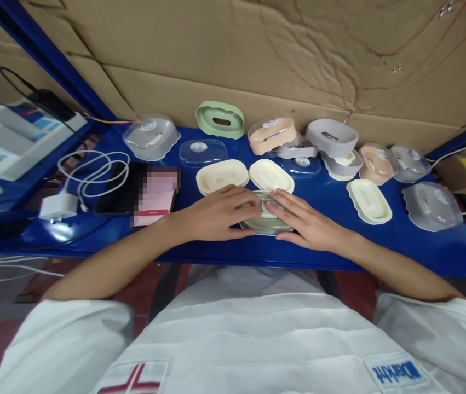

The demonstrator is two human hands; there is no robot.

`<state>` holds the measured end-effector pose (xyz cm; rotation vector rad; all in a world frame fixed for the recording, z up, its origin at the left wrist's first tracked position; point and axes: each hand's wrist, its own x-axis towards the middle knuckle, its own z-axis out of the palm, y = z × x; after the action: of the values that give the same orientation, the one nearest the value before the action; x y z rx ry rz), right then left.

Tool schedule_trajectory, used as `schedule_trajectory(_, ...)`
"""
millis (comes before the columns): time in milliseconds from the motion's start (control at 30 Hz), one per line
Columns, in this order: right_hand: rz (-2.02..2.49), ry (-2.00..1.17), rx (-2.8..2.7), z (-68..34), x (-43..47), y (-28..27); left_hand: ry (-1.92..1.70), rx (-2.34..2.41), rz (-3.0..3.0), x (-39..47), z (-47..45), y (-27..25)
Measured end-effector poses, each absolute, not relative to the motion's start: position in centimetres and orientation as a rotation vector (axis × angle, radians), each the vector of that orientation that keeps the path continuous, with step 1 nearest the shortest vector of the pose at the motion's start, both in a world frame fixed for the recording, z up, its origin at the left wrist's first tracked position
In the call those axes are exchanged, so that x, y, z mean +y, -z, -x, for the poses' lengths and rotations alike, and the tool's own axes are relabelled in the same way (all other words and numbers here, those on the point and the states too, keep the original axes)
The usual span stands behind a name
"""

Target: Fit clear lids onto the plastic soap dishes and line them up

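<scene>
A green soap box (266, 225) with a see-through lid and a round label lies at the front edge of the blue table, between my two hands. My left hand (226, 213) grips its left side, fingers bent over the top and thumb at the near edge. From the other side, my right hand (304, 219) holds it, long fingers across the lid and thumb along the front. Just behind the box sit two cream soap trays, a left one (221, 176) and a right one (271, 176). My fingers hide part of the lid.
Behind are a green soap box base (220, 119), a loose see-through lid (203, 152), and peach (271, 135) and grey (331, 138) soap boxes. More boxes stand right, near a cream tray (369, 201). Left lie a phone (154, 197) and a charger (59, 207) with its cable.
</scene>
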<state>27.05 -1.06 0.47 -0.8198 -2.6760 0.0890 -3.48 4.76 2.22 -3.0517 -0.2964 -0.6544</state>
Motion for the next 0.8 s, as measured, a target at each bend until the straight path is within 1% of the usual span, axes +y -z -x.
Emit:
schedule_trajectory(167,0.824,-0.122,-2.667,-27.0,-1.1,-0.3,0.683,-0.317,3.087,4.8,3.6,-2.3)
schedule_trajectory(300,0.824,-0.070,-2.618,-27.0,-1.1,0.9,0.752,-0.317,3.094,4.9,3.4,-2.1)
schedule_trajectory(400,0.787,-0.038,-2.614,-27.0,-0.9,1.5,0.738,-0.286,3.083,4.7,3.4,-2.3)
schedule_trajectory(633,0.723,-0.186,-2.609,-27.4,0.0,1.2,0.652,-0.308,3.131,4.3,3.7,-2.7)
schedule_trajectory(800,0.740,-0.216,-2.615,-27.3,0.2,1.4,0.588,-0.321,3.131,4.8,3.8,-2.5)
